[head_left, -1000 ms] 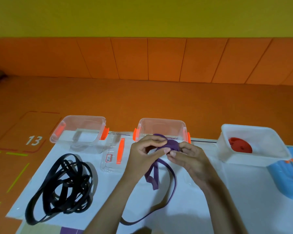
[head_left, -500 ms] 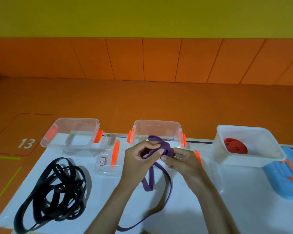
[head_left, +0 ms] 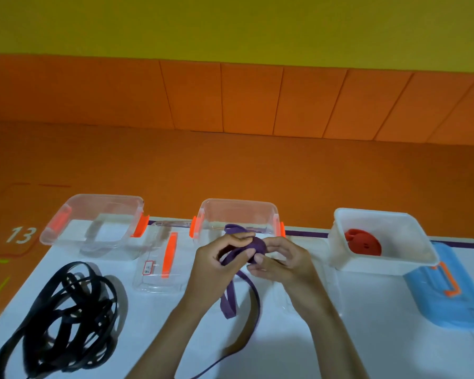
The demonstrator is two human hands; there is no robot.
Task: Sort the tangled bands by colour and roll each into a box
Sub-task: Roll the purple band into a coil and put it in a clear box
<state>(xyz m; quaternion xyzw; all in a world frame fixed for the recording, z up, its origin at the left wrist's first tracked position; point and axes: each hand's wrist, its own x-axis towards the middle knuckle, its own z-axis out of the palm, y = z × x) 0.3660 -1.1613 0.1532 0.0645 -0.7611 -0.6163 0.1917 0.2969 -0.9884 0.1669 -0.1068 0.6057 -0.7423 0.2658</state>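
The purple band (head_left: pixel 257 246) is a flat, narrow, dark strap, partly wound into a small tight roll. The roll is held above the worktop (head_left: pixel 312 337), just near of the middle box (head_left: pixel 238 201). The left grip (head_left: pixel 216 262) has its fingers curled round the strap where it feeds into the roll. The right grip (head_left: pixel 282 261) pinches the roll's right side with thumb and fingertips. A short loop pokes out far-left over the left grip. The unwound length hangs from the roll and runs far to near, curving left off the near edge.

The black bands (head_left: pixel 66 318) lie tangled at near left. The left box (head_left: pixel 104 197) holds nothing visible. The white box (head_left: pixel 372 213), far right, holds a red roll (head_left: pixel 363 242).
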